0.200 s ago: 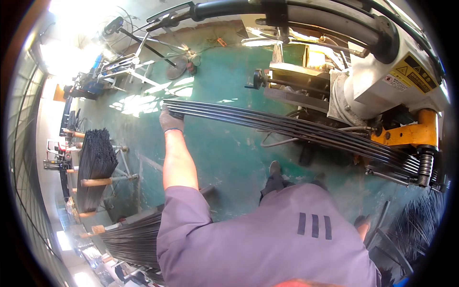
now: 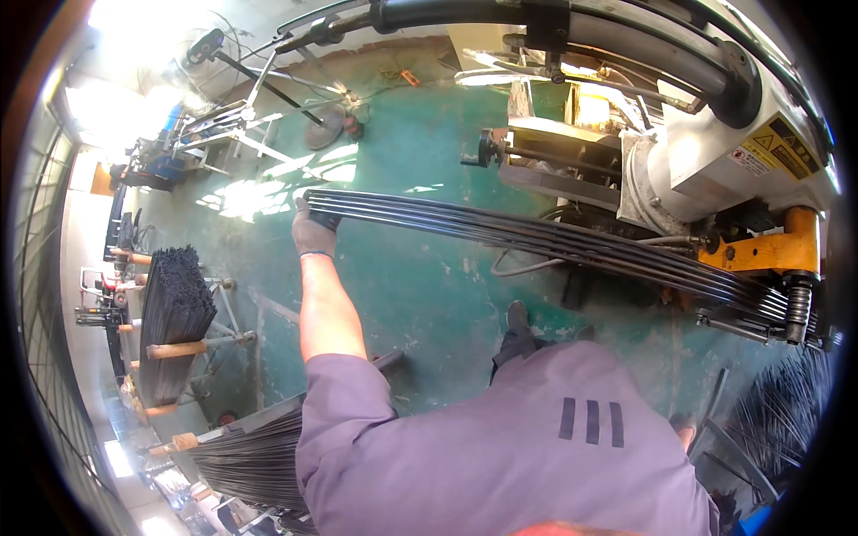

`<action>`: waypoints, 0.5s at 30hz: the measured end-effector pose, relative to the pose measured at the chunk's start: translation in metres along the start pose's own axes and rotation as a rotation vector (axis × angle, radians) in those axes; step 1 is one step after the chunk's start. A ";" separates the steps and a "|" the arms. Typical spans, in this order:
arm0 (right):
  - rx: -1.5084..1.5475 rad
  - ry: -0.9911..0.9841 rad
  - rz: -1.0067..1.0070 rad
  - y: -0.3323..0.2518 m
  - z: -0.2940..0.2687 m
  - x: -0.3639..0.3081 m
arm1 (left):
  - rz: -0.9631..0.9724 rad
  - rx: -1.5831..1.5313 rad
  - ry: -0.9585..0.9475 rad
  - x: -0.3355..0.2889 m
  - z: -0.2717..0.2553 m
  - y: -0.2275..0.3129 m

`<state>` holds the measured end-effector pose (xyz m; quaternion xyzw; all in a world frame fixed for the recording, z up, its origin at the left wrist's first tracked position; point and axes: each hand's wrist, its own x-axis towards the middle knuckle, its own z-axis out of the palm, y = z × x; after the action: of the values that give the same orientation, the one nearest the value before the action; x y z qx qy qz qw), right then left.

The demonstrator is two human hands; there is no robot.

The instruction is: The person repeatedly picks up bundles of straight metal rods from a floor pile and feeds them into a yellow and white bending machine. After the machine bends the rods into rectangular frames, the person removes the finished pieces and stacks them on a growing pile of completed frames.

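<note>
Rods (image 2: 536, 234): dark, slender, side by side, slanting from left of centre to right of frame, near the orange bracket (image 2: 755, 254).
Left hand (image 2: 315, 234): gloved, with fingers curled closed around the rods' left ends.
Right hand (image 2: 683, 422): lower right, mostly hidden; cannot tell opening or hold.

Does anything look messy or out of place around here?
Perhaps one thing: the thin dark rods at lower right splay at mixed angles, looking untidier than the compact dark bundle at left. The long bars in the left hand lie roughly side by side, nothing odd there.
</note>
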<state>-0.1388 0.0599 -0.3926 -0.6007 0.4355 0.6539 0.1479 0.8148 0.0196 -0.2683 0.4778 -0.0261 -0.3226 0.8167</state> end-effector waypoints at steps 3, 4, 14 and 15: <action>-0.089 0.034 0.071 0.013 0.000 0.012 | -0.074 0.038 -0.130 0.007 -0.022 -0.005; -0.142 0.050 0.083 0.021 -0.006 0.019 | -0.060 0.057 -0.150 0.004 -0.028 -0.009; -0.315 -0.043 -0.016 0.014 -0.102 -0.027 | 0.505 1.146 -0.216 0.000 -0.004 0.004; -0.228 -0.009 -0.034 0.019 -0.097 -0.023 | 0.640 1.446 -0.203 -0.004 -0.002 0.006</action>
<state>-0.0833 -0.0163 -0.3536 -0.6179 0.3477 0.6992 0.0916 0.8155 0.0254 -0.2637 0.8268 -0.4391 -0.0174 0.3510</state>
